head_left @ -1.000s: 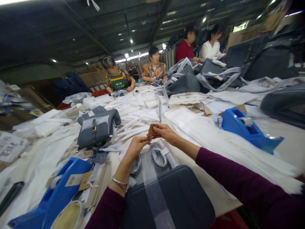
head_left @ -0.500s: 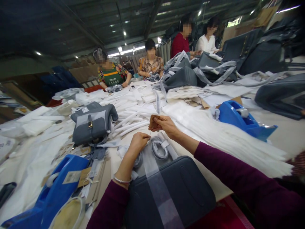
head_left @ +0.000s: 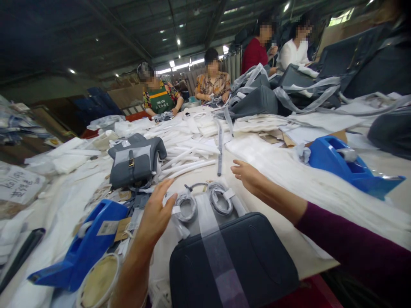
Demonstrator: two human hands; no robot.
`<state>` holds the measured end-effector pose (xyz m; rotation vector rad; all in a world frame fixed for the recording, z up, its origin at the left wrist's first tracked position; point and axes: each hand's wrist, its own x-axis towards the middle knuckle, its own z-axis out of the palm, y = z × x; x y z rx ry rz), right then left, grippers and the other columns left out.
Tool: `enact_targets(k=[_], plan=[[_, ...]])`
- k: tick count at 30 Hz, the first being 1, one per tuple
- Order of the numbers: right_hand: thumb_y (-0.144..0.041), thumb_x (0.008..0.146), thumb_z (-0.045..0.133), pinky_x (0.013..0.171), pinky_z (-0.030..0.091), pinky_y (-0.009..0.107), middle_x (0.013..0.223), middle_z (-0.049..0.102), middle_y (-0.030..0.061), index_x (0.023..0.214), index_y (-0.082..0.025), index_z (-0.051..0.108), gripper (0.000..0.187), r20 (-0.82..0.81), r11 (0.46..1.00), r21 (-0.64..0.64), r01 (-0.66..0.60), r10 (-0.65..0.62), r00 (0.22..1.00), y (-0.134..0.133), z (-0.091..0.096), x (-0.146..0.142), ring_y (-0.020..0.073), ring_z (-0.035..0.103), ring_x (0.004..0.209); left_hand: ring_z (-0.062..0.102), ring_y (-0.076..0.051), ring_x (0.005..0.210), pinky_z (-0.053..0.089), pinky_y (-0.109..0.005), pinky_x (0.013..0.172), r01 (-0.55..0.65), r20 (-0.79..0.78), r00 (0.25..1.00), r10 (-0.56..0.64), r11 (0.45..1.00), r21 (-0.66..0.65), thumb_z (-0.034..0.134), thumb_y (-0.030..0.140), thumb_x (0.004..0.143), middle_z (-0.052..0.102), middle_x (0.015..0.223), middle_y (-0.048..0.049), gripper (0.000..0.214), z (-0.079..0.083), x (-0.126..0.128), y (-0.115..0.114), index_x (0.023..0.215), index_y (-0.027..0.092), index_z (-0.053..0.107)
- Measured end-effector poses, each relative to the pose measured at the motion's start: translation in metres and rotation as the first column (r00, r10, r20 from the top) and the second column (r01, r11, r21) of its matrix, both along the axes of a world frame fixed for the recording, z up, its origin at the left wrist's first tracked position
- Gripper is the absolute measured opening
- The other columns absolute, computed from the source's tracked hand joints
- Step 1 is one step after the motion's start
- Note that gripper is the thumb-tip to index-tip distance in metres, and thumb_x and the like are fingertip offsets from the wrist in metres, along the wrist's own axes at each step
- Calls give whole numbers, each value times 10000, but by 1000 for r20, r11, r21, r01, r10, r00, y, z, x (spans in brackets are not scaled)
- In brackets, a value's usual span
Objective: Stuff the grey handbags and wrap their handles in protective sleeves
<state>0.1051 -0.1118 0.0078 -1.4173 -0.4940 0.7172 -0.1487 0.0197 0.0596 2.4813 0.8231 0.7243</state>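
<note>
A dark blue-grey bag (head_left: pixel 269 261) lies flat in front of me, with a translucent wrapping strip (head_left: pixel 213 239) running across it. Beyond its far edge are two coiled, wrapped straps, the left coil (head_left: pixel 185 207) and the right coil (head_left: pixel 221 198). My left hand (head_left: pixel 158 209) is open beside the left coil, fingers apart and holding nothing. To the right of the coils, my right hand (head_left: pixel 248 176) hovers with fingers stretched out, also open and without anything in it. The brown tag is no longer visible in either hand.
Blue tape dispensers stand at left (head_left: pixel 80 252) and right (head_left: pixel 349 164). A buckled grey bag (head_left: pixel 136 160) sits at left behind a round tub (head_left: pixel 99 280). White foam sheets (head_left: pixel 289 188) are stacked at right. Several co-workers are across the table, including a person in a green apron (head_left: pixel 162 100).
Both hands have moved apart and opened, the left one leftward and the right one rightward. The brown tag and its cord have left my fingers. The view has shifted slightly.
</note>
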Motion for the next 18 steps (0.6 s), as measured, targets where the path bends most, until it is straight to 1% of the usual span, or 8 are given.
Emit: enact_targets(k=[2,4,6,7,10,12,15,18], plan=[[-351,784,571,1091,297,447,1381,463,143,1346,-192,424,603,27,994,-101,-31,34,999,-35,9,-15,239,442,1269,417,-251,1292,276,-468,1131,-145,22,989,146,988,-51,476,438,843,472,1381,-93,536,-7,-40,-19,1315,184,478],[-442,811,559,1103,285,443,1439,405,110,1408,-251,354,660,46,978,-185,-94,105,993,-73,14,-35,239,402,1308,403,-270,1306,266,-484,1136,-245,28,967,253,955,-165,499,491,826,439,1410,-84,586,-25,-75,-42,1340,213,449],[-532,809,543,1093,313,446,1458,386,83,1434,-304,306,705,54,957,-265,-121,140,989,-107,11,-53,248,394,1317,397,-288,1315,263,-499,1135,-313,25,939,342,885,-345,530,524,806,418,1434,-74,621,-51,-100,-65,1352,245,432],[-565,802,535,1087,330,441,1457,390,81,1439,-306,300,726,54,945,-302,-128,152,987,-120,6,-61,256,394,1319,398,-292,1317,270,-499,1133,-321,25,930,368,840,-437,544,531,798,411,1442,-73,640,-64,-108,-75,1361,254,419],[-611,751,566,1091,347,410,1438,422,70,1425,-281,354,780,96,916,-385,-114,163,982,-142,-12,-77,275,398,1316,392,-285,1327,317,-460,1119,-255,51,924,378,711,-655,559,530,799,399,1455,-102,697,-93,-112,-100,1394,224,364],[-615,726,590,1088,361,391,1422,444,44,1406,-285,395,780,115,908,-410,-91,151,982,-145,-23,-83,276,422,1298,362,-269,1349,307,-434,1130,-218,60,930,362,677,-703,540,518,820,376,1472,-109,699,-99,-104,-110,1409,202,335],[-615,734,582,1035,432,384,1396,477,14,1402,-315,394,757,33,910,-402,-103,127,991,-142,-29,-86,272,472,1259,320,-245,1373,249,-429,1157,-249,23,935,353,703,-666,479,502,861,362,1485,-71,631,-97,-89,-116,1411,228,336],[-614,731,592,1005,461,390,1396,476,18,1407,-314,387,767,-31,922,-369,-120,117,993,-135,-29,-85,281,482,1249,311,-231,1379,237,-436,1160,-288,-27,938,346,734,-615,441,509,877,364,1485,-48,604,-93,-79,-113,1413,256,330]])
